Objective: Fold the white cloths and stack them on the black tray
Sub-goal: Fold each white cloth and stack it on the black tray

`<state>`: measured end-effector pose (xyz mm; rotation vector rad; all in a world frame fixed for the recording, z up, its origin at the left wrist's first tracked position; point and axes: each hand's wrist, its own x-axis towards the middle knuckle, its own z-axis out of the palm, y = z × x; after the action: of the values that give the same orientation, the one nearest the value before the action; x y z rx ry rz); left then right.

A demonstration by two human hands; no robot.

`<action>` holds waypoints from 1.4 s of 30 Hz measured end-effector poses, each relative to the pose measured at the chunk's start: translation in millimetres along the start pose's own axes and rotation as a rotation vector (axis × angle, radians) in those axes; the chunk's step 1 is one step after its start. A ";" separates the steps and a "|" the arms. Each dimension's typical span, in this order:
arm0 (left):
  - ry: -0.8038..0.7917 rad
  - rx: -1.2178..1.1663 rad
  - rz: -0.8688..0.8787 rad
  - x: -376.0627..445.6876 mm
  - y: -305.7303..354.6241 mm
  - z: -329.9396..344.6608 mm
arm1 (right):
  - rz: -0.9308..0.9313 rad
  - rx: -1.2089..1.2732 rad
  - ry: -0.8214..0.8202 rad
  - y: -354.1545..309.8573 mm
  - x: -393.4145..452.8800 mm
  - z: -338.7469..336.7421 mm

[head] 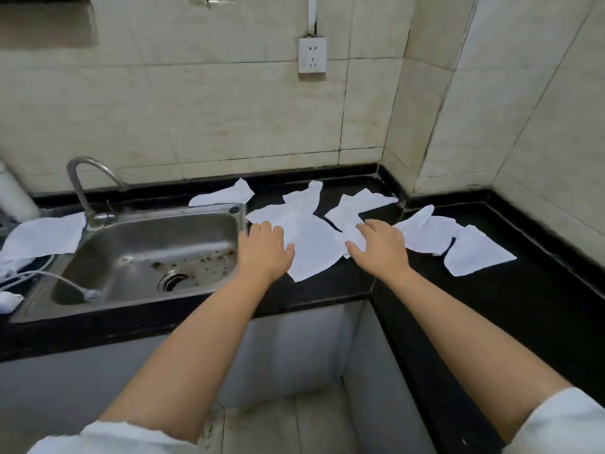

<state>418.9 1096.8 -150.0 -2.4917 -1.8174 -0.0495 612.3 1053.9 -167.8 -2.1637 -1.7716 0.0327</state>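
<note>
White cloths lie crumpled and unfolded across the black worktop point(327, 286), mid-frame, right of a steel sink point(147, 257). The left hand point(262, 247) rests flat, fingers spread, on the edge of the nearest cloth point(307, 247). The right hand point(379, 245) presses its other side, fingers loosely extended. No tray is visible. Smoothing this cloth flat first, then matching corners, would likely give a neat fold.

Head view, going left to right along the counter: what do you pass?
Cloth beside the faucet → faucet → sink → left hand → large flat cloth → right hand → far-right cloth.
</note>
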 end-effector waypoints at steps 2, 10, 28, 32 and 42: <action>-0.039 -0.004 -0.005 39.0 -2.7 17.0 | 0.012 0.017 -0.034 12.4 37.1 21.0; -0.236 -0.010 0.025 165.9 -32.7 94.1 | 0.226 -0.059 -0.262 36.4 128.2 117.1; -0.319 -0.102 0.362 332.9 11.6 178.6 | 0.779 -0.032 -0.230 41.4 173.4 179.2; -0.381 -0.268 0.241 341.2 24.7 177.8 | 0.880 0.154 -0.137 36.4 170.8 173.3; -0.562 -0.740 0.473 267.6 82.7 68.2 | 0.837 0.925 0.140 36.2 91.1 73.0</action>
<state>578.9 1330.3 -204.4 -3.7257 -1.4506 0.0044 649.8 1153.1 -228.6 -1.9011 -0.4603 0.7154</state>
